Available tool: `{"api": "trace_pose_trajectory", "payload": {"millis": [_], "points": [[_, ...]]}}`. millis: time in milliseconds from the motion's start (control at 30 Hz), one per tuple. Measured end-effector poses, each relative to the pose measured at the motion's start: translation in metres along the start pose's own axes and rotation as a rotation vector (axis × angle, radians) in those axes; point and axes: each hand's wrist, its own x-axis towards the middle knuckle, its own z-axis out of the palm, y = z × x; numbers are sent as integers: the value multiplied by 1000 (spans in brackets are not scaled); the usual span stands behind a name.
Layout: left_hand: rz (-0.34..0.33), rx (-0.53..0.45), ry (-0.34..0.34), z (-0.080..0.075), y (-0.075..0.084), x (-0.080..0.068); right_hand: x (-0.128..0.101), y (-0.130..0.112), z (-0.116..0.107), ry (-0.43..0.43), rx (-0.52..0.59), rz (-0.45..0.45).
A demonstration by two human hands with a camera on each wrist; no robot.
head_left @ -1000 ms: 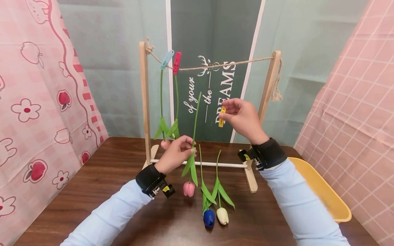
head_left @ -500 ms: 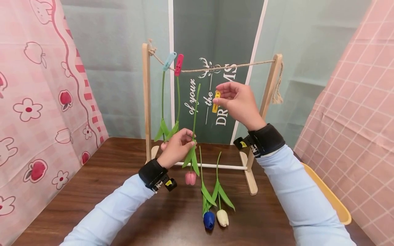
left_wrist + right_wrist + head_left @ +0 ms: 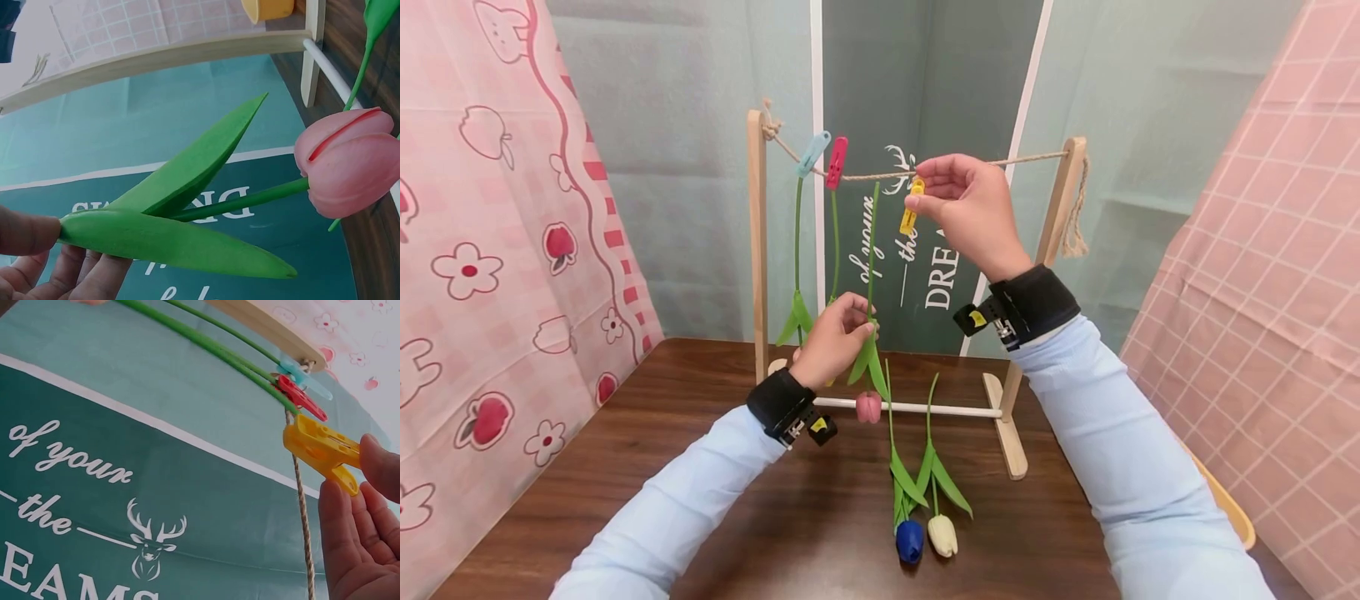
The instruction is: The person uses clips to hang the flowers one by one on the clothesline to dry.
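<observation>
Backdrop: pink patterned cloth (image 3: pixel 490 250) is hung at the far left, and a dark green sign (image 3: pixel 925 208) with white lettering is set behind the rack.
Rack: a wooden frame (image 3: pixel 757 250) is stood on a brown table (image 3: pixel 700 500), with a rope (image 3: pixel 1030 156) strung between its posts.
Pegs on rope: a blue peg (image 3: pixel 813 153) and a red peg (image 3: pixel 836 162) are clipped near the left post, each with a green stem hung from it.
Left hand (image 3: pixel 831 342): a pink tulip (image 3: pixel 868 407) is pinched by its stem, bloom downward, stem tip raised close to the rope.
On table: a blue tulip (image 3: pixel 909 540) and a white tulip (image 3: pixel 942 535) are laid side by side (blooms toward the viewer).
Right hand (image 3: pixel 966 208): a yellow peg (image 3: pixel 912 207) is pinched between thumb and fingers, held just below the rope, right of the pink tulip's stem.
Far right: a yellow tray (image 3: pixel 1228 504) is partly seen at the table edge.
</observation>
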Motion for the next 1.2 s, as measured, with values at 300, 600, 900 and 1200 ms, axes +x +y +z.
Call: {"api": "trace_pose_trajectory", "payload": {"millis": [300, 600, 900, 1200], "points": [[-10, 35, 45, -1, -6, 9, 25, -16, 9, 63, 89, 10], [-12, 4, 69, -1, -7, 14, 42, -21, 23, 113, 116, -16], [-19, -3, 60, 4, -8, 17, 54, -22, 30, 130, 122, 14], [-29, 1, 63, 5, -9, 18, 64, -22, 35, 96, 119, 99]]}}
